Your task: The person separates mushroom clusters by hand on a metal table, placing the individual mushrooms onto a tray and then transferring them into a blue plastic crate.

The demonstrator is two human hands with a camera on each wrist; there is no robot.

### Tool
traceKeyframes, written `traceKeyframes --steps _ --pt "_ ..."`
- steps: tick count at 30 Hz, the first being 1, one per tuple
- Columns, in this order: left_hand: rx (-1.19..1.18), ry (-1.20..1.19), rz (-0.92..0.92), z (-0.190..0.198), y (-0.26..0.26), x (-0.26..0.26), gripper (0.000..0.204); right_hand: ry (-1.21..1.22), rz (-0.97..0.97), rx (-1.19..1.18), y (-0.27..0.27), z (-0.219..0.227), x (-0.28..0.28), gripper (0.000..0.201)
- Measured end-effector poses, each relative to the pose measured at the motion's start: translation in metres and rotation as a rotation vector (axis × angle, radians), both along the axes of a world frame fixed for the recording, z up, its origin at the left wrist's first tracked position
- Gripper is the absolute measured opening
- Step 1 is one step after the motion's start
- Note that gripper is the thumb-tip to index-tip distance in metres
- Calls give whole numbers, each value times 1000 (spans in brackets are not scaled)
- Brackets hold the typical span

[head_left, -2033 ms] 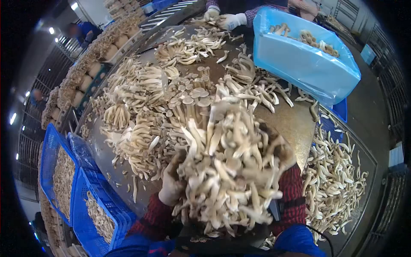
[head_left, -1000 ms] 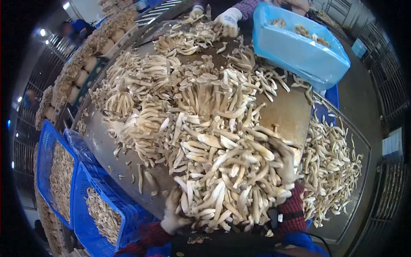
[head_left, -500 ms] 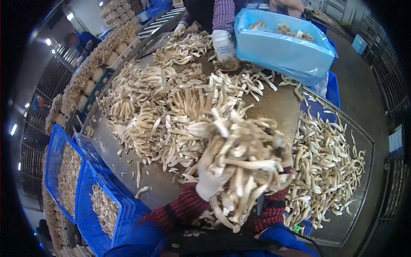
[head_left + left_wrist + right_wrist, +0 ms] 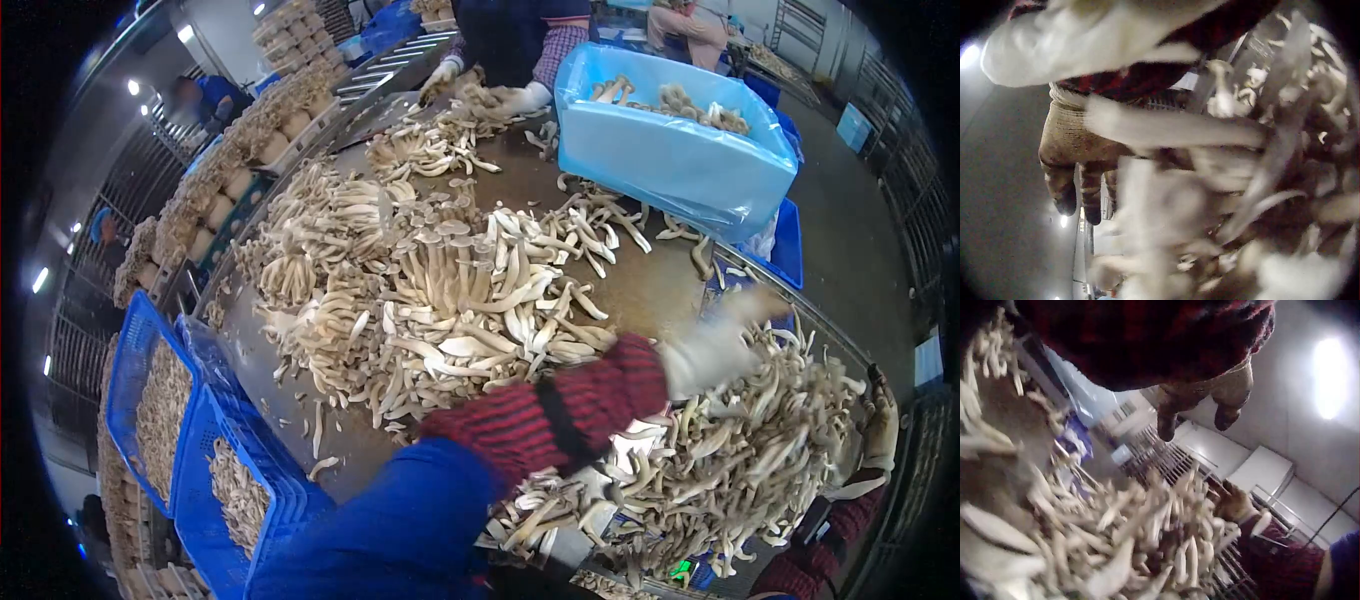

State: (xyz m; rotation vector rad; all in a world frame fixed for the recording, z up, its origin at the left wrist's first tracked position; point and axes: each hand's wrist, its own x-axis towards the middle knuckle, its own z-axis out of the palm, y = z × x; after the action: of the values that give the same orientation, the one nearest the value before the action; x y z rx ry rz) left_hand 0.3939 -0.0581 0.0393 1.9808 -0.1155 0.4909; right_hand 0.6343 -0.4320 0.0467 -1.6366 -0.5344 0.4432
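My left hand [image 4: 710, 350], in a white work glove, reaches across to the right over a heap of loose long-stemmed mushrooms [image 4: 740, 460]. It is blurred; its fingers look extended. At the heap's right edge is my right hand [image 4: 880, 425], gloved, fingers upright and grasping nothing visible. A single mushroom [image 4: 855, 489] lies across the right wrist. Two gloved hands, one near [image 4: 1204, 403] and one far [image 4: 1235, 506], flank the heap in the right wrist view. The left wrist view has a gloved hand [image 4: 1079, 162], fingers pointing down, beside blurred mushrooms.
Mushroom clusters [image 4: 440, 270] cover much of the metal table [image 4: 350, 460]. A blue-lined box [image 4: 680, 160] stands at the back right. Blue crates [image 4: 235, 490] with mushroom pieces are at left. Across the table, another person's gloved hands [image 4: 525, 98] handle mushrooms.
Both hands have carried an armful of mushrooms from in front of the body to the right-hand heap. The hands are now apart and the bundle has spread onto the heap.
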Motion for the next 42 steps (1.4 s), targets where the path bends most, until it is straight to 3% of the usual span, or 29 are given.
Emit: traceKeyframes --steps 1,2,4,5,6,8,9,10,11,12,14,16,17,19,20,26,28,29,30,31,32,33,34,35,37,38,39,41,42 --pt "-186 91 115 10 36 -17 47 -150 -86 -240 10 9 -6 48" --pt "44 111 294 -2 81 -20 45 -298 -171 -481 26 16 -13 45" --pt "-35 178 738 -6 146 -53 37 -380 -195 -286 88 3 -41 41" --pt "326 410 895 -32 200 -57 43 -437 -64 -272 128 -1 -56 40" --pt "572 486 1015 -60 242 -65 48 -236 -83 -235 168 -7 -81 37" --pt "620 749 922 -60 279 -77 49 -481 215 -332 251 -37 -110 41" --pt "654 895 816 -53 283 -70 52 -316 355 -396 295 -36 -132 42" --pt "689 1038 707 -42 282 -67 56 -515 472 -231 330 -73 -125 42" --pt "836 1072 554 -24 264 -68 58 -577 429 -429 368 -93 -120 46" --pt "837 1081 625 -59 282 -57 60 -599 468 -371 400 -92 -121 53" --pt "856 1076 493 -45 269 -58 60 -554 279 -384 463 -117 -113 61" --pt "825 1077 417 -44 263 -62 60 -676 249 -516 525 -190 -72 63" --pt "831 1061 383 -45 256 -68 57 -643 307 -407 539 -185 -85 63" --pt "893 1000 315 -42 233 -84 53 -384 454 -359 544 -144 -131 58" --pt "942 951 276 -43 213 -96 52 -678 477 -214 550 -168 -140 51" --pt "682 389 272 -61 112 -214 49 217 1027 -258 463 -123 -233 54" --pt "767 416 136 -28 93 -256 52 36 1188 -324 423 -122 -252 63" --pt "653 523 40 -13 93 -277 52 -263 1269 -91 409 -98 -258 61" --pt "629 352 88 -15 95 -299 47 -218 1318 14 397 -88 -253 66" --pt "649 660 117 -31 101 -325 42 -249 1125 -59 378 -82 -241 61" --pt "490 249 402 -25 116 -354 41 -208 844 -192 368 -86 -230 52" --pt "67 407 861 -34 103 -376 42 -170 563 -322 358 -91 -216 45" --pt "288 466 1032 -44 115 -393 37 -723 402 -209 356 -128 -184 33" --pt "258 693 1016 -56 124 -414 37 -964 386 -413 350 -135 -172 27" --pt "352 676 1046 -96 126 -422 47 -1079 443 -421 364 -151 -174 25" --pt "441 672 1072 -106 122 -425 56 -1070 491 -436 380 -147 -189 26" --pt "69 435 1067 -99 122 -406 62 -1031 535 -392 397 -141 -209 28" --pt "164 373 1046 -114 137 -384 59 -829 705 -265 434 -135 -249 34" --pt "5 247 1018 -125 145 -369 59 -669 819 -175 451 -138 -264 37"
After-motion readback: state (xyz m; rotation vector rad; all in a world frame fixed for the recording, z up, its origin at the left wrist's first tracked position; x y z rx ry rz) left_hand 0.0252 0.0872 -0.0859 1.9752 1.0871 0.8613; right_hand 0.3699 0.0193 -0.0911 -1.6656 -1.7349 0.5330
